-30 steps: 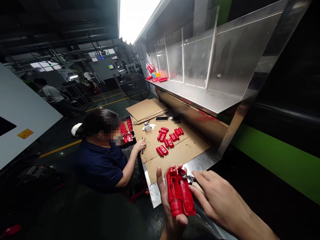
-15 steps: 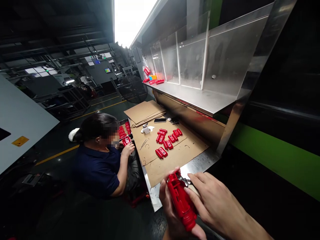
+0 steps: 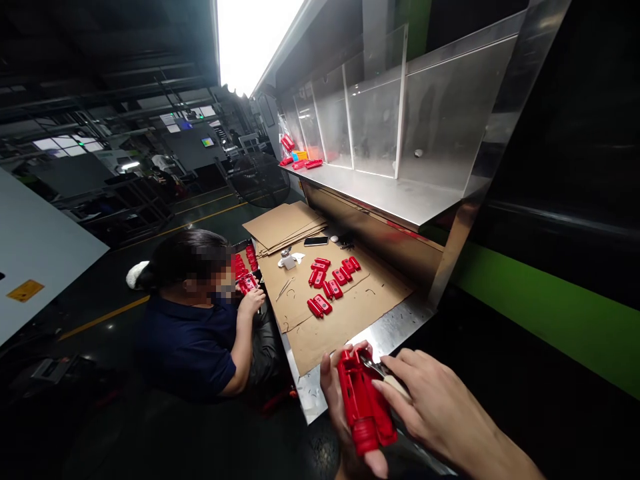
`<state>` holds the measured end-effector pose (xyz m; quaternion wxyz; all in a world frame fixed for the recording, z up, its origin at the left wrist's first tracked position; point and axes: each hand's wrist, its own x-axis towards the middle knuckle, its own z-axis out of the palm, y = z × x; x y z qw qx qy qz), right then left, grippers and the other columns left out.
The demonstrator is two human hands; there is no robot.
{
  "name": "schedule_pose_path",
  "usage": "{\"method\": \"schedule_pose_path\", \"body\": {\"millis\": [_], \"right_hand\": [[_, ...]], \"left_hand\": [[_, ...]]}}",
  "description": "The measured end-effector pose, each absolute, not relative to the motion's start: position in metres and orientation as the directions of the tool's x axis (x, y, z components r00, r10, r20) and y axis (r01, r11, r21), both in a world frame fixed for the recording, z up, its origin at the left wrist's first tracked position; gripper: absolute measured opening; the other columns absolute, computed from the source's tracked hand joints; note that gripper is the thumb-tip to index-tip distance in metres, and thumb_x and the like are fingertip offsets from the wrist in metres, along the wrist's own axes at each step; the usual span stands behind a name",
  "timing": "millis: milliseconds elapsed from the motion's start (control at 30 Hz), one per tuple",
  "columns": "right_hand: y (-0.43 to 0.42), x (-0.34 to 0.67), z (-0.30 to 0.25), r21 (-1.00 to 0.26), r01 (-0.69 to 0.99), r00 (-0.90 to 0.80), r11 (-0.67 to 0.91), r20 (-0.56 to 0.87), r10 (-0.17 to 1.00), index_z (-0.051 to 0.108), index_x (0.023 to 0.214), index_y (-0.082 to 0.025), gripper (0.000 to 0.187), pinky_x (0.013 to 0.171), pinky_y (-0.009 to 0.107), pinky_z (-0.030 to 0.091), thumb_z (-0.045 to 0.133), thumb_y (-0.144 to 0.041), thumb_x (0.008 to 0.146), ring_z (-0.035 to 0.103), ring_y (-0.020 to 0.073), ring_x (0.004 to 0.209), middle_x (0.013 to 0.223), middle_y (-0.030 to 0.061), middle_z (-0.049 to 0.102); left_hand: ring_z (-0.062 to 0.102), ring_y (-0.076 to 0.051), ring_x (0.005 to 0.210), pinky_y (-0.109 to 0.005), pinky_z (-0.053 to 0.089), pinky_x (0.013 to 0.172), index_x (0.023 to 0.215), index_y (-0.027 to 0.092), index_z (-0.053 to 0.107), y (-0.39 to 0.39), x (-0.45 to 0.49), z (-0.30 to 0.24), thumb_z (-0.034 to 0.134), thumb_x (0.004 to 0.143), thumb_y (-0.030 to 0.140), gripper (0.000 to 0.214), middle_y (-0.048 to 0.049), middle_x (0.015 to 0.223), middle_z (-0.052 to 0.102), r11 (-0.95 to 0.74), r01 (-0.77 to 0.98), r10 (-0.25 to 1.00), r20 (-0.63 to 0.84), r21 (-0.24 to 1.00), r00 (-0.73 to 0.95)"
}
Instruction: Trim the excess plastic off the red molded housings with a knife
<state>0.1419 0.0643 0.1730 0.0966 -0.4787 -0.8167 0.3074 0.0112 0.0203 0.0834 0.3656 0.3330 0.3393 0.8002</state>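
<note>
My left hand and right hand are over the steel worktop edge. Room to pass ahead over the cardboard, up to the red plastic housings. Steel shelf overhangs far right, limits going high. Seated co-worker close on left, blocks that side.

light: glaring ceiling panel | floor: dim, shadowy | edges: stretched, warped | far end: perhaps slightly soft
</note>
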Motion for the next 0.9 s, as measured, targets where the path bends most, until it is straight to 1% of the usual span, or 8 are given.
{"method": "schedule_pose_path", "body": {"millis": [233, 400, 500, 567, 667, 733, 833, 900], "right_hand": [[0.077, 0.146, 0.172, -0.8, 0.488, -0.381, 0.348, 0.163, 0.91, 0.055, 0.1, -0.024, 0.016, 0.068, 0.03, 0.05, 0.053, -0.037, 0.093, 0.059, 0.0155, 0.078, 0.096, 0.0019, 0.06], [0.079, 0.137, 0.162, -0.842, 0.392, -0.41, 0.37, 0.201, 0.89, 0.056, 0.096, -0.022, 0.016, 0.068, 0.028, 0.046, 0.048, -0.036, 0.097, 0.058, 0.0149, 0.077, 0.086, 0.0009, 0.062], [0.073, 0.139, 0.159, -0.869, 0.353, -0.42, 0.347, 0.184, 0.889, 0.058, 0.095, -0.022, 0.02, 0.068, 0.025, 0.046, 0.045, -0.037, 0.099, 0.058, 0.0131, 0.077, 0.088, 0.0008, 0.063], [0.068, 0.14, 0.156, -0.926, 0.279, -0.425, 0.256, 0.12, 0.897, 0.058, 0.092, -0.021, 0.021, 0.066, 0.024, 0.046, 0.047, -0.039, 0.098, 0.057, 0.0121, 0.073, 0.084, 0.0001, 0.062], [0.059, 0.139, 0.151, -0.994, 0.112, -0.417, 0.012, -0.036, 0.908, 0.055, 0.088, -0.021, 0.02, 0.063, 0.022, 0.046, 0.059, -0.04, 0.091, 0.054, 0.0118, 0.068, 0.078, -0.0012, 0.059], [0.054, 0.141, 0.146, -0.994, 0.036, -0.399, -0.103, -0.109, 0.91, 0.054, 0.087, -0.02, 0.023, 0.066, 0.021, 0.049, 0.063, -0.041, 0.089, 0.056, 0.0128, 0.072, 0.081, -0.0002, 0.058], [0.051, 0.163, 0.133, -0.992, 0.048, -0.286, -0.119, -0.128, 0.95, 0.055, 0.086, -0.02, 0.028, 0.074, 0.022, 0.055, 0.065, -0.047, 0.086, 0.064, 0.0165, 0.082, 0.088, 0.0032, 0.061], [0.055, 0.195, 0.114, -0.974, 0.191, -0.126, -0.118, -0.144, 0.981, 0.059, 0.086, -0.02, 0.033, 0.075, 0.023, 0.057, 0.068, -0.052, 0.08, 0.068, 0.0208, 0.087, 0.09, 0.0057, 0.067]], "left_hand": [[0.054, -0.036, 0.127, -0.048, 0.045, 0.109, 0.151, 0.039, 0.022, 0.013, 0.023, 0.12, 0.075, 0.057, 0.077, 0.115, -0.0102, 0.138, 0.056, -0.266, -0.717, 0.922, -0.048, 0.644, -0.385], [0.058, -0.037, 0.12, -0.055, 0.043, 0.109, 0.15, 0.04, 0.026, 0.015, 0.026, 0.131, 0.082, 0.053, 0.071, 0.116, -0.0099, 0.127, 0.061, -0.267, -0.744, 0.936, -0.02, 0.613, -0.352], [0.058, -0.039, 0.117, -0.057, 0.045, 0.106, 0.146, 0.039, 0.033, 0.01, 0.03, 0.119, 0.086, 0.043, 0.071, 0.121, -0.0106, 0.128, 0.058, -0.312, -0.599, 0.889, 0.004, 0.737, -0.458], [0.054, -0.041, 0.122, -0.058, 0.044, 0.107, 0.136, 0.036, 0.048, 0.0, 0.038, 0.107, 0.089, 0.041, 0.068, 0.108, -0.0112, 0.131, 0.055, -0.35, -0.422, 0.834, 0.073, 0.837, -0.547], [0.048, -0.043, 0.129, -0.061, 0.041, 0.109, 0.112, 0.03, 0.065, -0.013, 0.052, 0.092, 0.082, 0.062, 0.061, 0.061, -0.013, 0.132, 0.056, -0.337, -0.253, 0.797, 0.132, 0.907, -0.589], [0.051, -0.043, 0.126, -0.062, 0.041, 0.108, 0.107, 0.028, 0.067, -0.012, 0.053, 0.089, 0.08, 0.068, 0.057, 0.05, -0.0149, 0.129, 0.059, -0.316, -0.173, 0.78, 0.151, 0.933, -0.608], [0.047, -0.041, 0.131, -0.056, 0.033, 0.116, 0.12, 0.025, 0.062, 0.009, 0.026, 0.101, 0.091, 0.056, 0.046, 0.074, -0.0149, 0.133, 0.056, -0.316, -0.026, 0.672, 0.205, 0.948, -0.712], [0.048, -0.039, 0.132, -0.054, 0.03, 0.117, 0.135, 0.026, 0.05, 0.028, -0.008, 0.117, 0.09, 0.056, 0.051, 0.092, -0.0141, 0.136, 0.055, -0.307, -0.065, 0.567, 0.128, 0.949, -0.813]]}}
